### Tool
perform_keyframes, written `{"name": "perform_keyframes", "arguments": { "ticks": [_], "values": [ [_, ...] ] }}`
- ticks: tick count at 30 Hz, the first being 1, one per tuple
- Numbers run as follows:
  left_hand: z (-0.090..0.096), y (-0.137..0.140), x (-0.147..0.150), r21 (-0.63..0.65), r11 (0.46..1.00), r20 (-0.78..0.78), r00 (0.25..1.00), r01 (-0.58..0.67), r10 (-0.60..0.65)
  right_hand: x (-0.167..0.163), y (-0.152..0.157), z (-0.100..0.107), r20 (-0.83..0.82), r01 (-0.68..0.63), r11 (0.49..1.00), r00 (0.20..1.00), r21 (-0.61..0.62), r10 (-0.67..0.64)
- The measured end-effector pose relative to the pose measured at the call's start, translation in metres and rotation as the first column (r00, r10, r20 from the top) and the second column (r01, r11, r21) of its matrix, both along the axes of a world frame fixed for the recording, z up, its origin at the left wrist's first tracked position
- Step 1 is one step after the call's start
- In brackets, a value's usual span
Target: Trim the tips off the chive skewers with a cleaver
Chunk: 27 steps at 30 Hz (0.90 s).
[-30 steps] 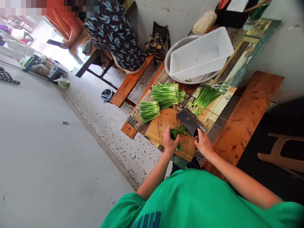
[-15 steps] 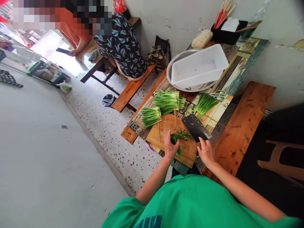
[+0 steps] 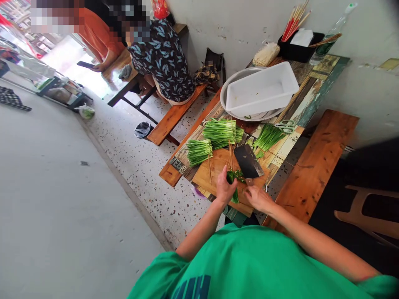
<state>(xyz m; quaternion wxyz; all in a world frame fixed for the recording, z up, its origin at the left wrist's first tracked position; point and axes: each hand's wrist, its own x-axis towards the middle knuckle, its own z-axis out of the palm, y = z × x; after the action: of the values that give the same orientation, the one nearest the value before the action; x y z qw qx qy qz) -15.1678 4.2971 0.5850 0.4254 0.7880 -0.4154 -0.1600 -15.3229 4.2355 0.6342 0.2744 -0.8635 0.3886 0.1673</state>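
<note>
On the wooden cutting board (image 3: 209, 173), my left hand (image 3: 225, 187) is wrapped round a bunch of green chives (image 3: 235, 197), whose ends stick out below the fingers. Chopped green bits (image 3: 239, 175) lie just beyond that hand. My right hand (image 3: 259, 199) grips a cleaver (image 3: 248, 161) at its handle, which the fingers mostly hide. The dark, broad blade lies over the board's right side, pointing away from me, close to the cut pieces. Several thin skewers (image 3: 230, 155) rest on the board. Bundles of chives in rows (image 3: 219, 132) lie behind it.
Loose chives (image 3: 269, 137) and scissors (image 3: 287, 126) lie to the right. Farther back, a white plastic tub (image 3: 263, 89) sits in a metal basin (image 3: 223, 99). Wooden benches (image 3: 321, 166) flank the table. Two people (image 3: 163, 62) sit at another table.
My right hand has moved left with the cleaver, bringing the blade closer to the chives. My left hand still holds the bunch in about the same place.
</note>
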Motion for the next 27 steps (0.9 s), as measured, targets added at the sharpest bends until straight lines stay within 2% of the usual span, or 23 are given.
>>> {"name": "perform_keyframes", "arguments": {
  "ticks": [2,5,7,11,15,18,23,27],
  "values": [
    [0.012,-0.006,0.001,0.048,0.999,-0.005,1.000,0.008,-0.008,-0.002,0.009,0.011,-0.031,-0.103,0.982,0.994,0.157,0.109],
    [0.028,-0.014,0.005,0.103,0.993,0.007,0.999,0.051,-0.052,-0.004,0.020,0.024,-0.039,-0.199,0.959,0.977,0.204,0.211],
    [0.040,-0.016,0.008,0.137,0.987,0.017,0.996,0.083,-0.086,-0.005,0.026,0.033,-0.035,-0.188,0.969,0.980,0.159,0.196],
    [0.067,-0.015,0.016,0.202,0.975,-0.031,0.995,0.097,-0.092,-0.010,0.033,0.055,0.012,-0.071,0.997,0.997,0.000,0.071],
    [0.089,-0.012,0.029,0.237,0.962,-0.127,0.986,0.134,-0.105,-0.019,0.035,0.070,0.116,-0.075,0.991,0.989,-0.112,0.088],
    [0.093,-0.006,0.037,0.275,0.941,-0.201,0.969,0.195,-0.142,-0.024,0.035,0.072,0.164,-0.086,0.982,0.980,-0.170,0.114],
    [0.084,0.011,0.040,0.311,0.896,-0.300,0.927,0.318,-0.225,-0.029,0.038,0.071,0.266,-0.093,0.968,0.951,-0.233,0.155],
    [0.078,0.026,0.040,0.408,0.815,-0.332,0.899,0.411,-0.286,-0.034,0.039,0.066,0.293,-0.103,0.966,0.940,-0.239,0.173]
  ]
}}
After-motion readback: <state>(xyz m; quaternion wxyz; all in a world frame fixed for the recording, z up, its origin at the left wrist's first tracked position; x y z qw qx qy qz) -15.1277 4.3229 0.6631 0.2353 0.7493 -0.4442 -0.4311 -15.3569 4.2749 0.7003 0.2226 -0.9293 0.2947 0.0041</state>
